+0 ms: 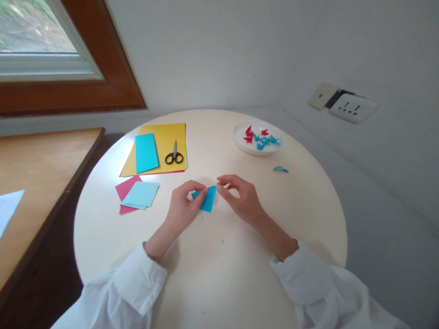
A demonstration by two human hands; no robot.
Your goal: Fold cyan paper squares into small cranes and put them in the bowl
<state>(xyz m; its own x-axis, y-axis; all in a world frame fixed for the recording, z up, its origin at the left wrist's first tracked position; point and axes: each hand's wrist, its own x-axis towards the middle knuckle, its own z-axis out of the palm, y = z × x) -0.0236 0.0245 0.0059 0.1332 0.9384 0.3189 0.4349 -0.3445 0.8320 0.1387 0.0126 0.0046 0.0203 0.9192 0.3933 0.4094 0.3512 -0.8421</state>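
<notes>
A small piece of blue paper [208, 201] is held up over the middle of the round table. My left hand [187, 198] pinches it between thumb and fingers from the left side. At its upper right corner is my right hand [242, 196], thumb and index finger close together at the paper's edge; whether they grip the corner or only touch it is hard to see. Tiny blue paper scraps [222, 241] lie on the table just below the hands.
Yellow sheets [161, 130] at the back left carry a blue paper rectangle [147, 153] and black-handled scissors [174, 155]. Pale blue squares [141, 194] overlap pink ones [126, 186] nearer me. A white dish [240, 141] holds folded red and blue pieces; a blue strip [281, 169] lies beside it.
</notes>
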